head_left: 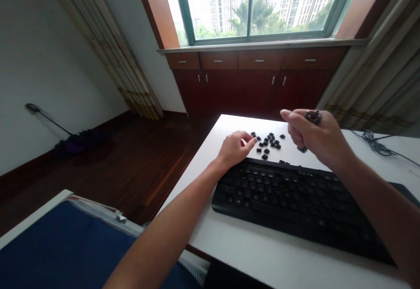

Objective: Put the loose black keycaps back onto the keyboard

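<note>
Several loose black keycaps (267, 144) lie in a small scattered group on the white desk (278, 247). My left hand (234, 149) rests at the left side of this group, its curled fingertips right by the nearest keycaps. Whether those fingers pinch anything, I cannot tell. My right hand (315, 138) is raised above the desk and clasps a small bunch of black keycaps (313, 117) against its fingers. A black computer keyboard (288, 201) lies just in front of the group, with keycaps gone from its top edge.
A tangled black cable (374, 142) lies at the desk's right side. The desk's left edge drops to a dark wooden floor. A blue zippered fabric item (65, 245) sits at lower left. Red-brown cabinets (252, 83) stand beyond the desk, under a window.
</note>
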